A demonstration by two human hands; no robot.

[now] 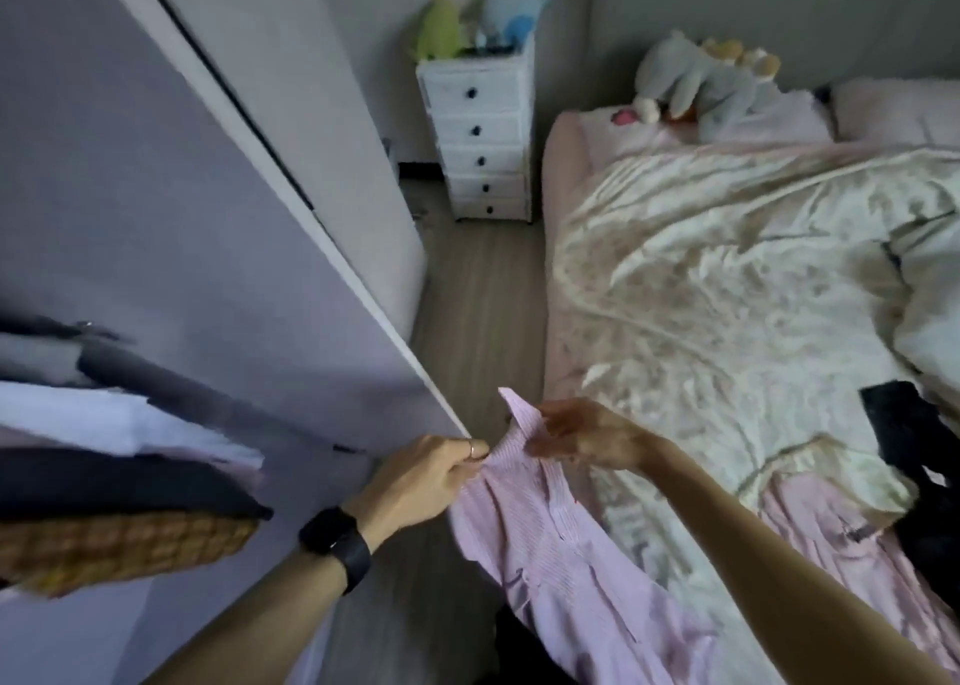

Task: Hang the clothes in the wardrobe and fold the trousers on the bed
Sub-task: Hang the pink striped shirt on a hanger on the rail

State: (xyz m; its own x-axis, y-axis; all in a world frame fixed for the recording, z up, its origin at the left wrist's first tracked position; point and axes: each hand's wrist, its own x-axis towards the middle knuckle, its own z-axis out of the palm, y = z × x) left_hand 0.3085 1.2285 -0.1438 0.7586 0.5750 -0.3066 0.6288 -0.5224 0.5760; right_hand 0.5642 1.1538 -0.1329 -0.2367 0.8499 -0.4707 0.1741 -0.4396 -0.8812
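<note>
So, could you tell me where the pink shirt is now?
Head view, low centre: the pink shirt hangs by its collar from the left hand and right hand, wardrobe door to its left, bed to its right.

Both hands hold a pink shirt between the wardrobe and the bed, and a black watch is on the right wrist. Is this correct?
Not quite. The head view shows the black watch on the left wrist, not the right. The left hand and the right hand do hold the pink shirt.

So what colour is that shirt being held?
The shirt is pale pink with fine stripes; the head view shows it.
</note>
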